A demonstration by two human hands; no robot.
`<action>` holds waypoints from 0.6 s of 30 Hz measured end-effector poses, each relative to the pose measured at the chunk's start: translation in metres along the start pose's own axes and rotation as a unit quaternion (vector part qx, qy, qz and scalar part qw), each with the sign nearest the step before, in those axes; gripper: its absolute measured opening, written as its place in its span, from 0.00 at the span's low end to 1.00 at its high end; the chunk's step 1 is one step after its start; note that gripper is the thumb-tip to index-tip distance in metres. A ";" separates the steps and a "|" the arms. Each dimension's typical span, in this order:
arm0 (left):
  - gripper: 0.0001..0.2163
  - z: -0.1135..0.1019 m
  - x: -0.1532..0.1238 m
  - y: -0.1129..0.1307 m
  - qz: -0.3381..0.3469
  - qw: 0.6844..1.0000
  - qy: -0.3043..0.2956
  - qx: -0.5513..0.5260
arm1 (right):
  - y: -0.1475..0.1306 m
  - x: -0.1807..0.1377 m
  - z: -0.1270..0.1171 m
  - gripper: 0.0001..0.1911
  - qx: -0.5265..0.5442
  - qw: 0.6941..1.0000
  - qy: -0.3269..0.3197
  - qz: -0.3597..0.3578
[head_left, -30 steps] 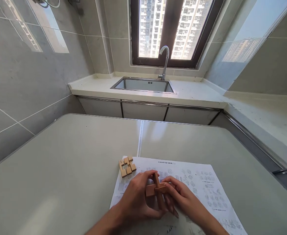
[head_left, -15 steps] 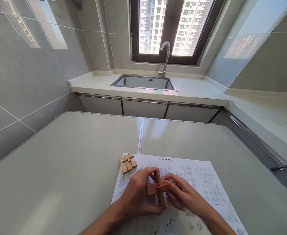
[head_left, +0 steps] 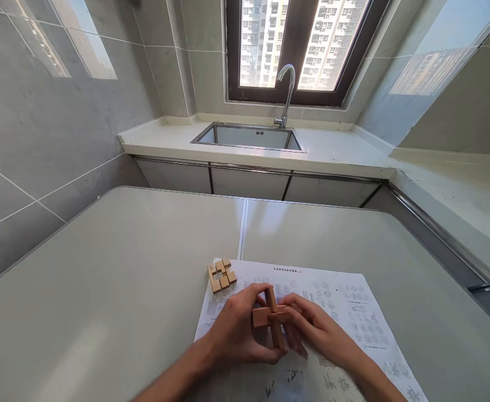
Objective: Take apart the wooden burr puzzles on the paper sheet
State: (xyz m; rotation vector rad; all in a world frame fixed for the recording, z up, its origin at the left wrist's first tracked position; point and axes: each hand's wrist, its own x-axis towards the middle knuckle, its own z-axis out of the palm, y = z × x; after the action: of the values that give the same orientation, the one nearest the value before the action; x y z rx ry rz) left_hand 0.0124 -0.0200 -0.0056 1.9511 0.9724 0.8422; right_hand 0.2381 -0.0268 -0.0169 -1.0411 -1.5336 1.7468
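Both of my hands hold a wooden cross-shaped puzzle (head_left: 272, 319) just above a printed instruction sheet (head_left: 345, 312) on the table. My left hand (head_left: 236, 332) wraps its fingers around the left side of the cross. My right hand (head_left: 312, 329) pinches the right arm of the cross. Several loose notched wooden puzzle pieces (head_left: 221, 274) lie side by side at the sheet's far left corner, a short way beyond my left hand.
The pale grey table (head_left: 115, 279) has a seam down its middle. Beyond it runs a white counter (head_left: 332, 153) with a steel sink (head_left: 249, 137) and a curved tap (head_left: 286, 92) under a window. Grey tiled walls stand left and right.
The cross puzzle has turned a little in my hands and my fingers have shifted on it. The view has tilted slightly; the loose pieces have not moved.
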 end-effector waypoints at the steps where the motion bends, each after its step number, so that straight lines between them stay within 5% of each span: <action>1: 0.39 0.000 0.000 -0.001 -0.005 1.000 0.001 -0.004 | 0.000 0.000 0.000 0.19 -0.036 0.998 0.035 -0.030; 4: 0.40 0.000 0.001 -0.002 -0.007 1.000 0.023 0.009 | 0.000 -0.001 0.000 0.17 -0.105 0.978 0.124 -0.134; 7: 0.39 0.000 0.001 -0.002 0.005 0.999 0.029 0.025 | 0.002 -0.002 -0.001 0.15 -0.131 0.965 0.136 -0.184; 11: 0.36 0.000 0.002 -0.001 0.007 0.999 0.008 0.037 | 0.002 -0.001 0.003 0.08 -0.165 0.956 0.152 -0.189; 18: 0.37 0.000 0.004 0.001 -0.010 0.997 0.023 0.070 | -0.003 -0.004 0.007 0.10 -0.148 0.962 0.182 -0.137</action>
State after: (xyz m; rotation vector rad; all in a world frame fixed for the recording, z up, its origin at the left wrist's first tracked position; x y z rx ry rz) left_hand 0.0141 -0.0172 -0.0037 2.0446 1.1023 0.8306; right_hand 0.2337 -0.0331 -0.0133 -1.1539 -1.6339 1.0890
